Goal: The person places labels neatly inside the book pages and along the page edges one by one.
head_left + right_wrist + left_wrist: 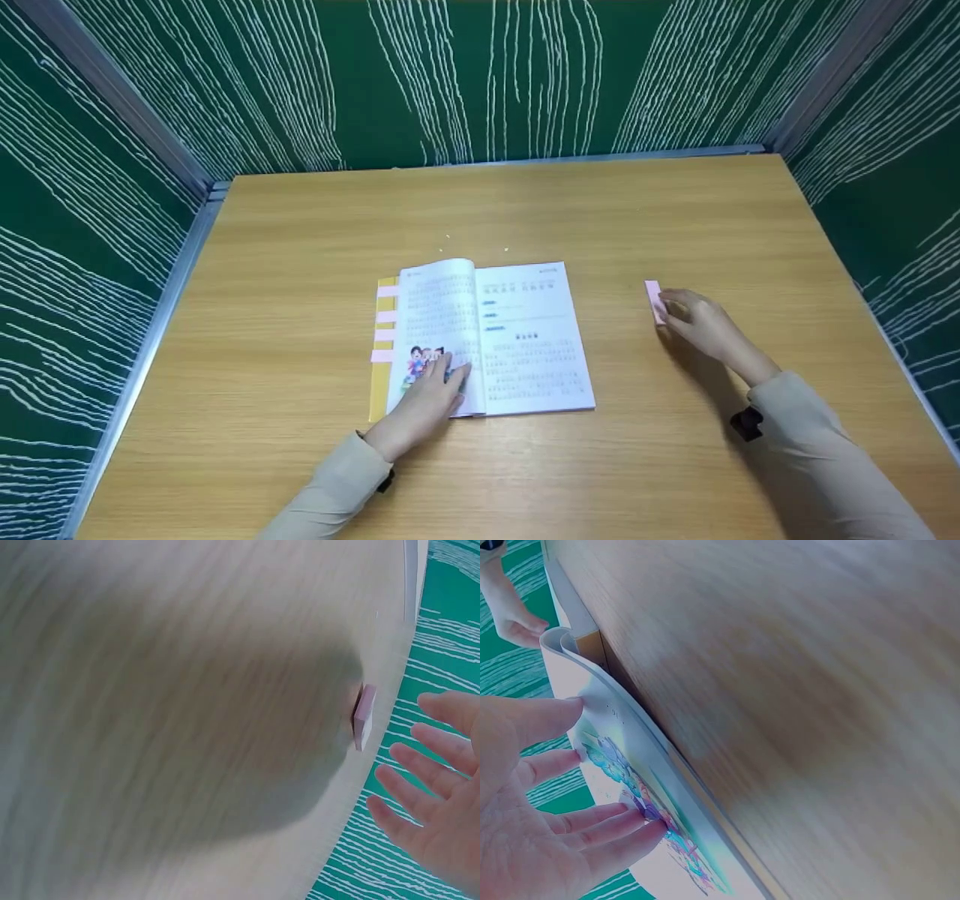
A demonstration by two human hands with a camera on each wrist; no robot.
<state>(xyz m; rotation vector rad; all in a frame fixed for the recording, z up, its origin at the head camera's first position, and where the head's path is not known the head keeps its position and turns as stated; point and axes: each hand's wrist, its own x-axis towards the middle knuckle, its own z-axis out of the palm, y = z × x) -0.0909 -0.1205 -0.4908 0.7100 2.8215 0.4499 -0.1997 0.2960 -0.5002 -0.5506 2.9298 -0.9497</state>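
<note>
An open book (532, 367) with printed text lies on the table. My left hand (424, 401) rests on its left page, fingers spread over a coloured picture of cartoon children (417, 361). In the left wrist view, the fingertips (654, 831) touch that picture and the page curves up near the spine. Several pink sticky tabs (382, 355) stick out past the left page over a yellow edge (379, 397). To the right of the book, my right hand (705, 326) hovers at a small pink sticky-note pad (651, 291). The right wrist view shows its fingers spread, apart from the pad (365, 718).
The wooden table (300, 247) has green panels with white wavy lines (540, 82) along its back and sides. Metal strips (142, 352) run where the panels meet the table. A few tiny white scraps (506, 249) lie behind the book.
</note>
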